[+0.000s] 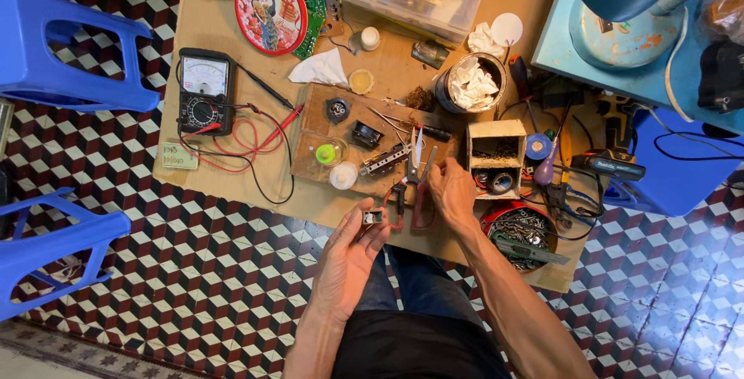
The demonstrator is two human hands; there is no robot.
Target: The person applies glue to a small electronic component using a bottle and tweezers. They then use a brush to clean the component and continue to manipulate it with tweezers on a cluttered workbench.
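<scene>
My left hand (350, 251) holds a small grey electrical part (373, 217) between thumb and fingertips, palm up, above the front edge of the low work board (232, 185). My right hand (452, 191) reaches onto the board and rests beside red-handled scissors (419, 181) and red-handled pliers (397, 202); whether its fingers grip either tool I cannot tell. A wooden block (318, 127) just beyond carries small parts, a green disc (326, 153) and a white cap (343, 175).
An analog multimeter (204, 91) with red and black leads lies left. A round red tin lid (270, 12), a tin of rags (473, 83), a small cardboard box (496, 158) and a tin of screws (521, 229) crowd the board. Blue plastic stools (70, 46) stand left.
</scene>
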